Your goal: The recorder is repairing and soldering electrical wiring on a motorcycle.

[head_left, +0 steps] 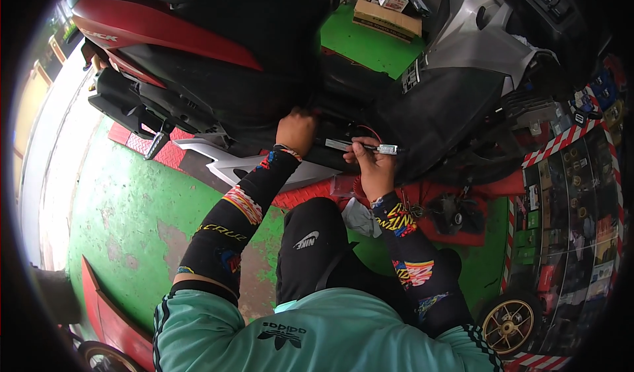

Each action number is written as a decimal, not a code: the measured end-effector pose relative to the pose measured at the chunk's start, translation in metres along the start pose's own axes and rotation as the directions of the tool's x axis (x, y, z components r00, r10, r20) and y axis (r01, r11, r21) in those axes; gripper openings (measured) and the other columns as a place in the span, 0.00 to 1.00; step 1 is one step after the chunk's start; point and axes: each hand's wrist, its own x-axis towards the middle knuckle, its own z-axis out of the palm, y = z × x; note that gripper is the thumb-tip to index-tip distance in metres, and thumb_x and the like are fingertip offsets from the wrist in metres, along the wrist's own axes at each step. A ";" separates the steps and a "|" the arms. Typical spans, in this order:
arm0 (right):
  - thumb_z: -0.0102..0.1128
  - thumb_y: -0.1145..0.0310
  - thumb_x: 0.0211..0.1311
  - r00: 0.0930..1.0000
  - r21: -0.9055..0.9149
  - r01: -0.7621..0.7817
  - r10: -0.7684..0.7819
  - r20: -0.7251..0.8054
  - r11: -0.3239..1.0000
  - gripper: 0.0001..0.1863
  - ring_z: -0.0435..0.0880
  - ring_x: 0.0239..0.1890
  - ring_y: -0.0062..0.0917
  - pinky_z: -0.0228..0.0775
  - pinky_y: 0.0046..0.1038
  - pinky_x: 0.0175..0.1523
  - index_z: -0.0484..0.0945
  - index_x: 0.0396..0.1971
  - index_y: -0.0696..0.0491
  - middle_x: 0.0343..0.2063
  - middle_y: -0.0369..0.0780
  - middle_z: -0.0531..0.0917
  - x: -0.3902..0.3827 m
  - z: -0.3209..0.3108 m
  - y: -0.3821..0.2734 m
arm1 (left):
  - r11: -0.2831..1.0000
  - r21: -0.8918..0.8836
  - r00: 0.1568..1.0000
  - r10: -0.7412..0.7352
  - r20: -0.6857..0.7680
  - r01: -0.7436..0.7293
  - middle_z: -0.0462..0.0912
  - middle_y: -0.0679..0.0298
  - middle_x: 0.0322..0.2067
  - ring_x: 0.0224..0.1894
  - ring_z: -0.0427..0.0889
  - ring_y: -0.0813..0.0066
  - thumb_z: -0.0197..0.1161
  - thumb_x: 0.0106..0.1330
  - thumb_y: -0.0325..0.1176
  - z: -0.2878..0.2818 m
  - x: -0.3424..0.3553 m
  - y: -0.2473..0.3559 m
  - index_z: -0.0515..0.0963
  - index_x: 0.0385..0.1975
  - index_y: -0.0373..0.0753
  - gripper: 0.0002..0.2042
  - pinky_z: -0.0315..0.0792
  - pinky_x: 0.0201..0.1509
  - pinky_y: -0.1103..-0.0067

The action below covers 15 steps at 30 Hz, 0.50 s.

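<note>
A scooter with a red rear panel (pixel 165 32) and dark lower bodywork stretches across in front of me. My left hand (pixel 296 132) is closed against its dark middle section, and whatever its fingers grip is hidden. To the right, my right hand (pixel 375 169) pinches a slim silver stick-like tool (pixel 387 149), held nearly level. A thin red wire (pixel 372 133) curves just above that hand. Beside the left fingers and right fingertips lies a flat silver piece (pixel 338 144); whether it belongs to the tool, I cannot tell.
A loose grey side panel (pixel 247 172) lies below the scooter along the red platform (pixel 307 195). Cardboard boxes (pixel 386 21) rest on the green floor beyond. At right stands a glass display case (pixel 574 200) with striped edging, with a gold wheel (pixel 508 324) near it. A red panel (pixel 112 319) lies lower left.
</note>
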 end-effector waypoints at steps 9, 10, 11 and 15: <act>0.64 0.62 0.69 0.989 -0.103 0.006 -0.021 -0.147 0.995 0.15 0.88 0.32 0.21 0.78 0.22 0.38 0.82 0.38 0.62 0.29 0.39 0.87 0.069 0.014 0.052 | 0.998 -0.059 0.999 -0.029 0.038 0.031 0.83 0.60 0.26 0.34 0.85 0.63 0.62 0.62 0.34 -0.008 0.001 0.004 0.82 0.24 0.42 0.07 0.81 0.32 0.69; 0.64 0.61 0.69 0.986 -0.146 0.001 -0.025 -0.165 0.989 0.16 0.88 0.31 0.23 0.78 0.23 0.37 0.83 0.36 0.62 0.27 0.41 0.87 0.071 0.016 0.056 | 0.998 -0.054 1.000 -0.031 0.007 0.031 0.83 0.60 0.25 0.33 0.85 0.62 0.62 0.62 0.35 -0.007 0.001 0.004 0.82 0.24 0.42 0.07 0.81 0.32 0.68; 0.65 0.60 0.68 0.984 -0.227 -0.017 -0.024 -0.177 0.974 0.18 0.89 0.31 0.23 0.78 0.25 0.37 0.83 0.34 0.63 0.25 0.41 0.87 0.074 0.019 0.059 | 0.998 -0.049 0.999 -0.043 0.009 0.043 0.83 0.60 0.25 0.33 0.85 0.61 0.62 0.63 0.35 -0.007 0.002 0.004 0.81 0.23 0.42 0.08 0.81 0.31 0.68; 0.65 0.54 0.66 0.963 -0.534 0.097 -0.215 -0.164 0.840 0.23 0.86 0.28 0.42 0.74 0.36 0.35 0.82 0.31 0.63 0.24 0.50 0.84 0.074 0.025 0.064 | 0.998 -0.042 0.999 -0.047 0.022 0.048 0.83 0.59 0.25 0.33 0.85 0.61 0.62 0.64 0.36 -0.004 0.002 0.004 0.81 0.22 0.42 0.09 0.80 0.31 0.67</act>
